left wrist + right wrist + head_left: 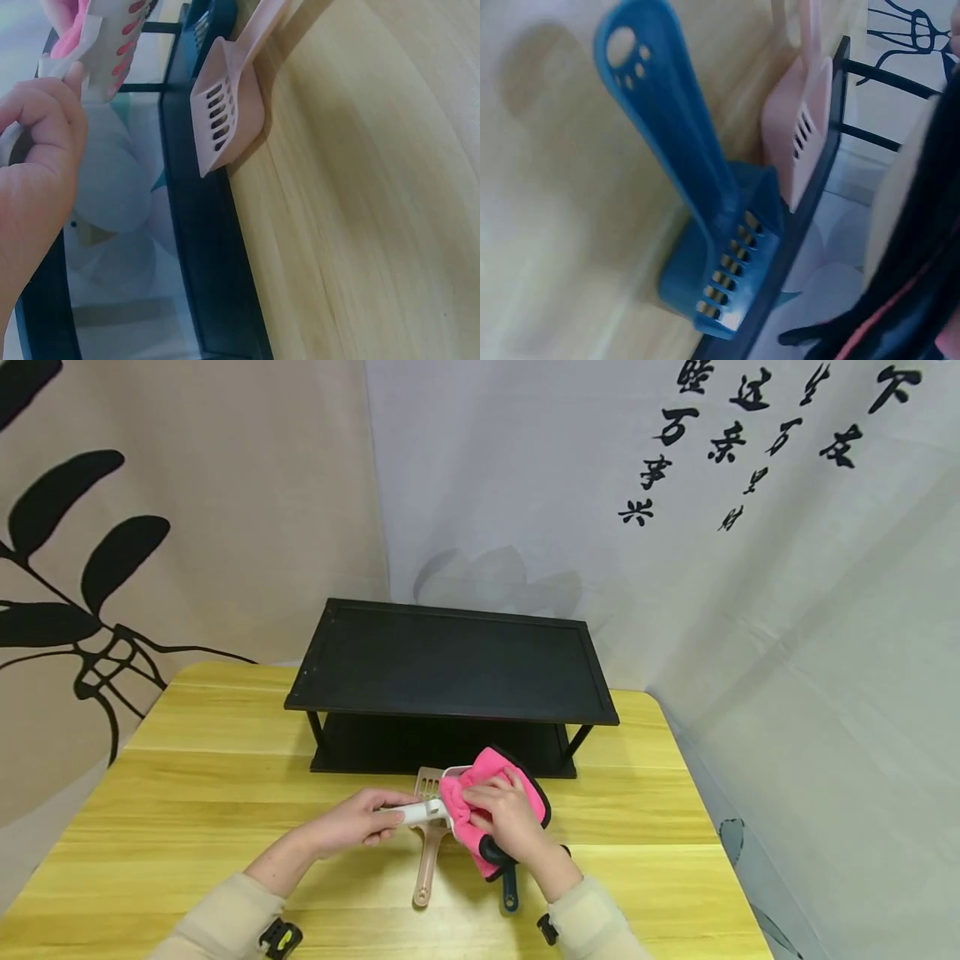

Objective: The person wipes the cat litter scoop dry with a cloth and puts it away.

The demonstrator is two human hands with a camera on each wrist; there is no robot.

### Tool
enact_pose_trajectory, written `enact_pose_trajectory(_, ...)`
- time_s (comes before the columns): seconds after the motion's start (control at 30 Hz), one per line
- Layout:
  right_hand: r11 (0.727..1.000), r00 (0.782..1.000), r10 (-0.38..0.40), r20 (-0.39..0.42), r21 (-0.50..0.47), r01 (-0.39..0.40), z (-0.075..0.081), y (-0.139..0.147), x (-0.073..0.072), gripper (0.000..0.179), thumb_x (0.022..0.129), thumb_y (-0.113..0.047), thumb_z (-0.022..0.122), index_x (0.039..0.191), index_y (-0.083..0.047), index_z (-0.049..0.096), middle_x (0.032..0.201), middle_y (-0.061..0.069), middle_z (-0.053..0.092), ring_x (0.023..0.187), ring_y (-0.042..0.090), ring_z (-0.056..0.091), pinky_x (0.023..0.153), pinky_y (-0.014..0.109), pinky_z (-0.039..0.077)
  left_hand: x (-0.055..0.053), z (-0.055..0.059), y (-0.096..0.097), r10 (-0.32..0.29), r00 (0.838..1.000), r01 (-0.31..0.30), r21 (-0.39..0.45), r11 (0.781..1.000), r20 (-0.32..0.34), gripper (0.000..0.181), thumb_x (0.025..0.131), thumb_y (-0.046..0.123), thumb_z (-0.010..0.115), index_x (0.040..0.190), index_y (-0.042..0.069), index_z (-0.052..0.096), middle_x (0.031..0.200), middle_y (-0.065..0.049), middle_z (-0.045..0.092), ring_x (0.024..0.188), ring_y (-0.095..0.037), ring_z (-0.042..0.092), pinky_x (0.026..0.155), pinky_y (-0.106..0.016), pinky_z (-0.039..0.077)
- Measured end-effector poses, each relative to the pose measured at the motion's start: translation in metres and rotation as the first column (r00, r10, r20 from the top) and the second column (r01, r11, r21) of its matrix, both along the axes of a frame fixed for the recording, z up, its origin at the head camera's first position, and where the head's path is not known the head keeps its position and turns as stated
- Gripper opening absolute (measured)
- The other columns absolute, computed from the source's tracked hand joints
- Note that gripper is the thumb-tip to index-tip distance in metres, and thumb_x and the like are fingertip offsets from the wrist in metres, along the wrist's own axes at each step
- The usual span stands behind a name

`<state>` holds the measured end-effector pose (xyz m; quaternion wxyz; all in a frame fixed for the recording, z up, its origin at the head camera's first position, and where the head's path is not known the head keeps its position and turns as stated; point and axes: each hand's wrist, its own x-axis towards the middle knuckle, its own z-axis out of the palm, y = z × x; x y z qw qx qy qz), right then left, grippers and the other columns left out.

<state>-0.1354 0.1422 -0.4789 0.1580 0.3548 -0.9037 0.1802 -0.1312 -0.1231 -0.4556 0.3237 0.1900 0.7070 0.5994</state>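
Head view: left hand [362, 819] grips a white scoop [423, 812], right hand [512, 820] holds pink cloth [491, 766] against it; likely wiping, next stroke needing steady support.

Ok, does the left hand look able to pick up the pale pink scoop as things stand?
Probably not yet: the left hand is holding the white scoop. Otherwise the pale pink scoop looks reachable, its handle uncovered close by.
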Motion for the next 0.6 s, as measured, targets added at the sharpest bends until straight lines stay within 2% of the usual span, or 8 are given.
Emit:
enact_pose_trajectory(0.17,0.997,0.996,-0.045,-0.077,-0.064,0.040,-0.009,0.006,-0.001,0.027,0.072,-0.009,0.079,0.097,-0.016,0.073,0.095,-0.004,0.073,0.091,0.013,0.063,0.095,0.049,0.040,0.001,0.004,0.000,-0.007,1.000,0.007,0.002,1.000,-0.001,0.044,0.099,0.017,0.047,0.134,-0.009,0.042,0.068,0.001,0.046,0.053,-0.003,0.038,0.047,-0.015,0.029)
enact_pose_trajectory(0.3,0.996,0.989,-0.076,-0.130,-0.054,0.070,-0.010,0.019,-0.005,0.031,0.069,-0.008,0.080,0.098,-0.016,0.074,0.095,-0.005,0.072,0.092,0.013,0.061,0.097,0.050,0.037,0.000,0.005,0.000,-0.008,1.000,0.008,-0.004,1.000,-0.021,0.044,0.098,0.016,0.047,0.133,-0.009,0.043,0.067,0.001,0.046,0.051,-0.003,0.038,0.047,-0.015,0.029)
enact_pose_trajectory(0.43,0.993,0.989,-0.108,-0.099,0.032,0.111,-0.001,0.024,-0.004,0.030,0.072,-0.017,0.078,0.102,-0.017,0.073,0.098,-0.005,0.072,0.096,0.012,0.058,0.100,0.051,0.034,0.000,0.006,0.001,-0.007,1.000,0.006,-0.020,1.000,-0.027,0.042,0.098,0.015,0.048,0.133,-0.008,0.045,0.067,0.001,0.047,0.050,-0.003,0.037,0.045,-0.016,0.030)
enact_pose_trajectory(0.5,0.988,0.990,-0.117,-0.075,0.095,0.124,0.005,0.022,-0.002,0.034,0.073,-0.028,0.077,0.106,-0.018,0.071,0.101,-0.006,0.071,0.097,0.012,0.056,0.099,0.047,0.034,0.000,0.007,0.002,-0.008,1.000,0.007,-0.025,1.000,-0.026,0.041,0.098,0.015,0.048,0.132,-0.008,0.046,0.067,0.001,0.048,0.050,-0.003,0.037,0.045,-0.016,0.030)
enact_pose_trajectory(0.6,0.979,0.992,-0.095,-0.085,0.171,0.108,0.012,0.017,-0.002,0.040,0.075,-0.039,0.075,0.110,-0.021,0.069,0.102,-0.006,0.069,0.096,0.012,0.056,0.092,0.038,0.037,-0.001,0.009,0.004,-0.010,1.000,0.009,-0.030,1.000,-0.023,0.041,0.098,0.016,0.048,0.132,-0.007,0.047,0.066,0.002,0.048,0.050,-0.003,0.037,0.046,-0.016,0.030)
